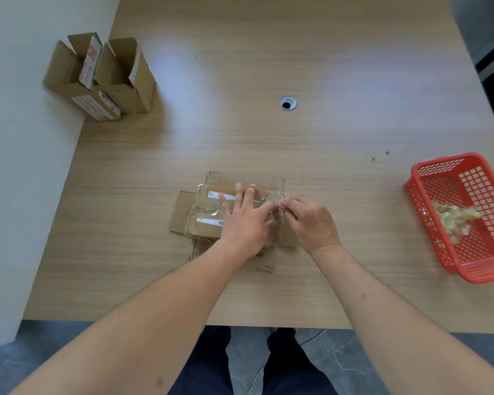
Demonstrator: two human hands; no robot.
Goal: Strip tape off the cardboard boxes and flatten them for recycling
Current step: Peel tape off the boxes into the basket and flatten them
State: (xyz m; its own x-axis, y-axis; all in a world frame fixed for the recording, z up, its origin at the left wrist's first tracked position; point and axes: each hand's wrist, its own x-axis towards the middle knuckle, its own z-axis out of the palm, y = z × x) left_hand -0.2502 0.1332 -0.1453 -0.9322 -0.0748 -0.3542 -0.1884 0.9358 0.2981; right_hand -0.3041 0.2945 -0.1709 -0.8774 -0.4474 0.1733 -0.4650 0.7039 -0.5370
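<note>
Flattened cardboard box [211, 212] on the wooden table [268, 138], near the table's near edge and roughly central, seen from my head camera. The box lies opened out, its flaps spread left, far and near; two white label strips show on its left half, and clear tape [278, 199] crosses its top surface.

My left hand [247, 220] lies palm down on the box, fingers straight and spread, pointing to the far side; it presses the cardboard flat and holds nothing. My right hand [311, 220] sits just beside it at the box's right end, fingers curled, thumb and forefinger pinching a loose end of the tape at the far right corner of the box. The two hands nearly touch at the thumb of the left one.

At the table's right edge, well apart from the box, stands a red plastic basket [451, 172] with lattice walls; a crumpled wad of pale, translucent tape [454, 218] lies inside it. At the far left corner of the table two more cardboard boxes [103, 78] stand upright side by side, touching, with their top flaps open; the left one bears red printing. A round cable grommet [288, 103] is set in the tabletop, far of my hands. Below the table's near edge my dark trousers and a grey floor are visible.
</note>
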